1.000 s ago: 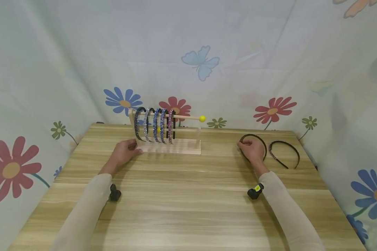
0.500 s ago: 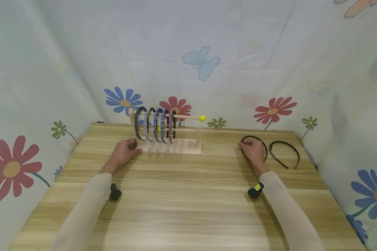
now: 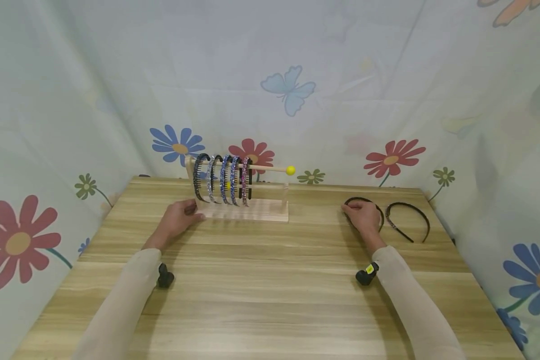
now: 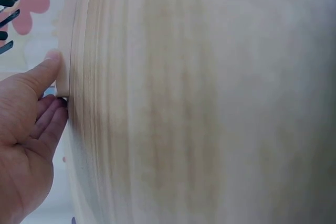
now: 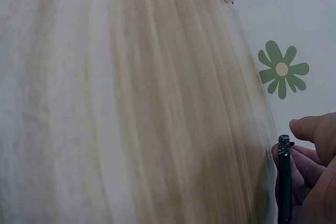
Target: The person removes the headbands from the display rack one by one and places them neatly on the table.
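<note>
In the head view a wooden stand (image 3: 252, 216) carries several glittery toothed headbands (image 3: 224, 180) on its upper rod. My left hand (image 3: 177, 218) grips the left end of its base; in the left wrist view the thumb (image 4: 50, 62) lies against the base (image 4: 64, 72), with the fingers around its end. My right hand (image 3: 363, 217) holds a black headband (image 3: 378, 209) low at the table. In the right wrist view the fingers lie behind this headband (image 5: 284, 182), and the thumb (image 5: 307, 125) is apart from its glittery part. The hand hides part of the band.
Another black headband (image 3: 410, 206) with a glittery section lies on the wooden table (image 3: 270, 290), right of my right hand. A yellow ball (image 3: 290, 170) caps the free end of the upper rod. Flower-printed cloth (image 3: 288, 45) stands behind the table and at both sides.
The far arc of the headband in my right hand has dropped a little toward the table and shifted slightly right. My left hand and the stand stay in place.
</note>
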`<action>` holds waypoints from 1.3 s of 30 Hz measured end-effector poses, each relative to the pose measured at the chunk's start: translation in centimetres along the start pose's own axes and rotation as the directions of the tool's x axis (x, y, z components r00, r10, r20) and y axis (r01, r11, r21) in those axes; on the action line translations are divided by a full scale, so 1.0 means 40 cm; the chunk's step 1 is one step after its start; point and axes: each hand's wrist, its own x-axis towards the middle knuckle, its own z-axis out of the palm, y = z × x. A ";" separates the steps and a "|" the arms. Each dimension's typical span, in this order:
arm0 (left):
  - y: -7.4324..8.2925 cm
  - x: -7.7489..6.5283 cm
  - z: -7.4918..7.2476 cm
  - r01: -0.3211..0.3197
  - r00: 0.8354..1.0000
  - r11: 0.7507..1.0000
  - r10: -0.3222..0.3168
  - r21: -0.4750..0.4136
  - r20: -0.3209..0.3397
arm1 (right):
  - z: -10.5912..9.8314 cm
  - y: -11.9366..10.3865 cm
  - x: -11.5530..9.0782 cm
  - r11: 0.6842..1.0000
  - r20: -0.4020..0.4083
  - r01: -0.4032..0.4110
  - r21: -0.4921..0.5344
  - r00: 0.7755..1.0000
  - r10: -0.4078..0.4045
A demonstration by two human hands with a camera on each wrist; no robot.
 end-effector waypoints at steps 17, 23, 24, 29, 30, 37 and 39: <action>-0.001 -0.002 0.001 -0.031 0.999 0.999 0.031 -0.008 -0.019 | -0.037 -0.054 -0.004 0.989 0.055 0.052 0.135 0.997 -0.060; -0.001 -0.001 0.001 -0.022 1.000 1.000 0.022 -0.007 -0.022 | -0.040 -0.109 -0.020 0.925 -0.012 0.268 0.270 0.961 -0.275; -0.001 0.000 0.002 -0.022 0.999 1.000 0.022 -0.008 -0.023 | -0.041 -0.118 -0.024 0.911 -0.023 0.295 0.288 0.953 -0.302; -0.002 0.001 0.005 -0.026 0.999 1.000 0.026 -0.003 -0.030 | -0.041 -0.165 -0.045 0.846 -0.059 0.393 0.360 0.915 -0.400; -0.002 0.001 0.005 -0.027 0.999 1.000 0.027 0.001 -0.030 | -0.040 -0.174 -0.049 0.836 -0.065 0.404 0.371 0.909 -0.411; 0.000 0.003 0.005 -0.019 1.000 1.000 0.020 0.017 -0.018 | -0.021 -0.242 -0.085 0.786 -0.102 0.471 0.400 0.875 -0.473; 0.000 0.005 0.005 -0.016 1.000 1.000 0.017 0.017 -0.024 | -0.026 -0.279 -0.111 0.771 -0.097 0.490 0.407 0.863 -0.497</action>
